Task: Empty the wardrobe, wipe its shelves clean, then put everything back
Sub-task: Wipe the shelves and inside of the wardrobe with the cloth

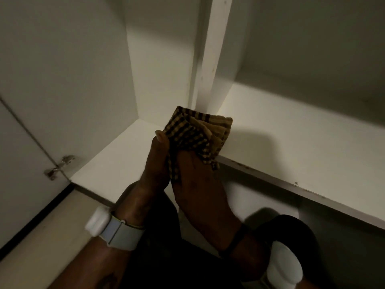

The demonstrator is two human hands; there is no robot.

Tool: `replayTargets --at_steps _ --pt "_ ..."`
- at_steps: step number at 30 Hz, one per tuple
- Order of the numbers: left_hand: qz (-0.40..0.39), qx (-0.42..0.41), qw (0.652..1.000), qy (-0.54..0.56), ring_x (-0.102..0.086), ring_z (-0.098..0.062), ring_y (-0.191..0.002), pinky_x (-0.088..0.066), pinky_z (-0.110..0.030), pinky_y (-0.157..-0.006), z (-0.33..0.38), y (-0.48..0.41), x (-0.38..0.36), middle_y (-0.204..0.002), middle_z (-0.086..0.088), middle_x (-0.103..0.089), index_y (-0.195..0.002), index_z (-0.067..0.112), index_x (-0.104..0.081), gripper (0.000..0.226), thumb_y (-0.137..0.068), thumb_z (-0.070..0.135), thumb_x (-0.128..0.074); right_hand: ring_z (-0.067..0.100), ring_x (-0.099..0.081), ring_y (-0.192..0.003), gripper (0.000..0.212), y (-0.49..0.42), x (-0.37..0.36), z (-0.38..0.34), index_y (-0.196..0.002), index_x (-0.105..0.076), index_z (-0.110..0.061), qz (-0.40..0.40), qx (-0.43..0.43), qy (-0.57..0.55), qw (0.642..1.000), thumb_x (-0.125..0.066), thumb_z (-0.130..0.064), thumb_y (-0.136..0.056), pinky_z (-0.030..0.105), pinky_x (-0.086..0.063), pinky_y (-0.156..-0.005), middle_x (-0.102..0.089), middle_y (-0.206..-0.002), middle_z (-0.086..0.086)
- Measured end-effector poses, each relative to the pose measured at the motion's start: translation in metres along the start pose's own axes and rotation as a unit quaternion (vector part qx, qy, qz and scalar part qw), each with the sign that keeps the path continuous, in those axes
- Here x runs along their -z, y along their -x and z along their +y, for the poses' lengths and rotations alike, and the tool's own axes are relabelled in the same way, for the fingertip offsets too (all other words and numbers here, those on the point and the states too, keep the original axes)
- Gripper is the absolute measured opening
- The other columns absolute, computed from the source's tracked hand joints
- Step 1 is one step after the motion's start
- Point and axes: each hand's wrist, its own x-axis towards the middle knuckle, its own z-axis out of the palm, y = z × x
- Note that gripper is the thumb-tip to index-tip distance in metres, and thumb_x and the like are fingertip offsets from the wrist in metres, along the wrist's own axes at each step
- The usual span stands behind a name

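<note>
A brown and yellow checked cloth point(198, 134) is bunched between both hands, just in front of the white upright divider point(214, 59) of the wardrobe. My left hand point(155, 163) holds its left side with the thumb up along the fabric. My right hand point(200, 184) grips it from below and the right. The cloth hovers at the front edge of the white shelf point(302, 147), which is bare on both sides of the divider.
An open wardrobe door point(25, 163) with a metal hinge point(59, 166) stands at the left. Below the shelf's front edge point(291, 184) a lower compartment lies dark. Both wrists wear white devices on bands.
</note>
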Motion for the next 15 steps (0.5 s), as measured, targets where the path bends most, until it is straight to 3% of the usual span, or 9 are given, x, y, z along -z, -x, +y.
replayTargets --at_steps 1,3,7,10,13,15 --pt "-0.001 -0.024 1.0 -0.002 -0.067 0.01 -0.081 -0.051 -0.009 -0.076 0.0 -0.003 0.006 -0.078 0.026 -0.072 -0.067 0.05 -0.076 0.021 -0.076 0.066 -0.066 0.021 -0.049 -0.089 0.034 0.0 0.0 -0.001 -0.126 -0.044 -0.009 -0.016 -0.012 -0.014 1.0 -0.02 -0.026 -0.111 0.029 -0.045 -0.076 -0.063 -0.103 0.011" --pt "-0.019 -0.059 0.997 -0.055 -0.069 -0.004 -0.088 -0.054 -0.021 -0.08 -0.004 -0.013 0.027 -0.088 0.012 -0.074 -0.085 0.037 -0.08 0.043 -0.066 0.075 -0.073 0.017 -0.054 -0.089 0.023 0.002 -0.004 -0.009 -0.124 -0.046 -0.01 -0.043 -0.021 -0.043 0.998 -0.035 -0.021 -0.106 0.024 -0.045 -0.078 -0.065 -0.106 0.011" --pt "-0.021 -0.053 0.989 -0.137 -0.068 -0.027 -0.096 -0.054 -0.037 -0.086 0.0 -0.025 0.066 -0.099 -0.01 -0.071 -0.097 0.023 -0.076 0.033 -0.083 0.053 -0.073 0.022 -0.06 -0.096 0.022 0.0 -0.031 -0.011 -0.123 -0.049 -0.008 -0.109 0.006 -0.103 0.989 -0.045 -0.015 -0.103 0.026 -0.05 -0.082 -0.058 -0.113 0.009" --pt "-0.032 0.051 0.969 -0.238 -0.07 -0.025 -0.105 -0.056 -0.033 -0.093 0.0 -0.043 0.101 -0.11 -0.01 -0.075 -0.109 0.009 -0.073 0.026 -0.095 0.031 -0.067 0.023 -0.056 -0.103 0.029 0.003 -0.072 -0.009 -0.129 -0.047 -0.008 -0.137 0.025 -0.07 0.988 -0.051 -0.015 -0.101 0.031 -0.05 -0.09 -0.058 -0.118 0.011" --pt "-0.054 0.206 0.918 -0.335 -0.072 -0.017 -0.103 -0.057 -0.032 -0.093 -0.011 -0.071 0.132 -0.109 0.001 -0.076 -0.112 0.014 -0.072 0.028 -0.096 0.035 -0.064 0.028 -0.058 -0.094 0.031 0.014 -0.121 0.0 -0.123 -0.055 -0.005 -0.212 0.005 -0.017 0.977 -0.058 -0.008 -0.092 0.038 -0.054 -0.08 -0.064 -0.109 0.015" --pt "-0.05 0.278 0.872 -0.401 -0.073 -0.016 -0.096 -0.061 -0.033 -0.085 -0.032 -0.086 0.159 -0.104 0.002 -0.077 -0.11 0.016 -0.073 0.025 -0.095 0.036 -0.068 0.032 -0.061 -0.089 0.028 0.031 -0.15 0.001 -0.115 -0.06 -0.004 -0.295 -0.026 -0.002 0.955 -0.052 -0.006 -0.089 0.041 -0.056 -0.075 -0.066 -0.102 0.017"
